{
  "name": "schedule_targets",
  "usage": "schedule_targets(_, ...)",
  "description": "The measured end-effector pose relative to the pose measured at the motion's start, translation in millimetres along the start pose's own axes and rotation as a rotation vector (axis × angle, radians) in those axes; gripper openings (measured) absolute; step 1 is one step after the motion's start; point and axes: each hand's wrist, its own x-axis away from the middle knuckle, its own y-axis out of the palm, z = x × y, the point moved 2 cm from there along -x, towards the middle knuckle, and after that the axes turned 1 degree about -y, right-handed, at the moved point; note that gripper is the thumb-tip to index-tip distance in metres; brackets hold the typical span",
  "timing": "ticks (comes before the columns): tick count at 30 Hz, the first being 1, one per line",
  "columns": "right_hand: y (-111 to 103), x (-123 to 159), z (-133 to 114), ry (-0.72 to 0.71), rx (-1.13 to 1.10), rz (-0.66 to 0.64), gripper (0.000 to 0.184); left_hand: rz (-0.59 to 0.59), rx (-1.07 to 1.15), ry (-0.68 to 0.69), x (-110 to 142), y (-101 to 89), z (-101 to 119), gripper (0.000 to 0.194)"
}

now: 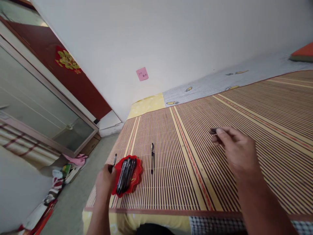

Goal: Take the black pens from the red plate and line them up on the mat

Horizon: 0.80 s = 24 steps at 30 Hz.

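My left hand (pixel 105 179) is closed around a dark pen (pixel 114 160) whose tip sticks up past my fingers, right beside a small red tray (pixel 137 174). Several dark pens (pixel 126 174) lie side by side in that tray. One more black pen (pixel 152 158) lies alone on the striped bamboo mat (pixel 220 107), just right of the tray. My right hand (pixel 236 151) hovers over the mat further right, its fingers pinched on a small dark piece (pixel 213 131), perhaps a pen cap.
The mat covers a bed with a yellow and checked sheet (pixel 195 89) along a white wall bearing a pink sticky note (pixel 142 74). A glass-fronted cabinet (pixel 44 114) stands left. Clothes and clutter (pixel 61 176) lie on the floor. An orange cushion (pixel 303 52) sits far right.
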Motion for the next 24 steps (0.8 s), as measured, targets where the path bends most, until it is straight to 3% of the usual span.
schedule_targets(1,1.3,0.4,1.0,-0.008,-0.004,-0.005,0.016,0.026,0.093,0.011,6.9,-4.2,12.0,0.028)
schedule_targets(2,3.1,1.1,1.6,-0.013,-0.002,-0.014,0.016,0.033,0.374,0.025,15.1,-6.6,27.2,0.025)
schedule_targets(5,11.3,5.3,-0.3,-0.018,0.019,-0.075,0.017,-0.153,1.128,0.08,43.5,-1.3,89.0,0.028)
schedule_targets(9,23.2,12.8,-7.9,-0.019,0.046,-0.255,0.021,-0.408,1.535,0.114,77.3,15.4,167.8,0.029)
schedule_targets(13,33.3,18.5,-9.1,0.048,0.069,-0.431,0.03,-0.576,1.644,0.15,101.5,34.2,207.0,0.028)
schedule_targets(19,52.7,28.4,-8.1,0.054,0.056,-0.628,0.025,-0.727,1.588,0.221,125.0,55.1,226.1,0.028)
schedule_targets(21,56.6,30.8,-7.3,0.055,0.07,-0.647,0.023,-0.776,1.558,0.277,128.6,56.0,229.9,0.026)
schedule_targets(24,56.8,31.3,-3.8,0.067,0.068,-0.578,0.025,-0.831,1.541,0.335,132.3,53.8,233.1,0.025)
